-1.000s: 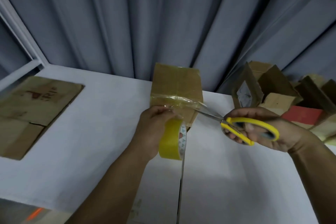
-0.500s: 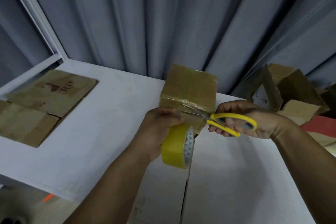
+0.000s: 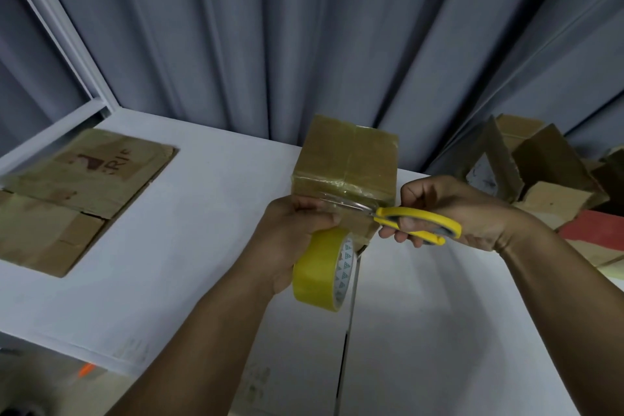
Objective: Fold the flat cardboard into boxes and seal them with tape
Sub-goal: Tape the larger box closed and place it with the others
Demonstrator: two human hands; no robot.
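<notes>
The folded box [image 3: 347, 169] stands near the far edge of the counter [image 3: 189, 280], close to the grey curtain [image 3: 304, 27] that hangs behind it at 12 o'clock. Its top and near face are glossy with tape.

The counter's near left edge runs aslant from 9 o'clock down towards 6 o'clock, with a lower, dim area beyond it. Bare white surface lies between the box and the flat cardboard [image 3: 67, 199] at 9 o'clock, and more lies at 6 o'clock under both forearms. A dark seam [image 3: 344, 348] runs from below the tape roll [image 3: 320, 270] straight to 6 o'clock. At 3 o'clock a pile of cardboard pieces [image 3: 540, 172] crowds the counter's right side, a red piece [image 3: 591, 230] among them.

The left hand [image 3: 297, 233] is curled round the yellow tape roll and holds it against the lower near face of the box. The right hand [image 3: 456, 209] grips the scissors [image 3: 415, 219] with its fingers through the yellow handles. The blades point to 9 o'clock across the box's near face, lying close together, their tips just beside the left hand's fingers.

A pale window frame [image 3: 67, 44] slants at 10 o'clock.

Counted: one taped box, one tape roll, one pair of scissors, two hands. The flat cardboard looks like two overlapping sheets. The pile at 3 o'clock is too jumbled to count.
</notes>
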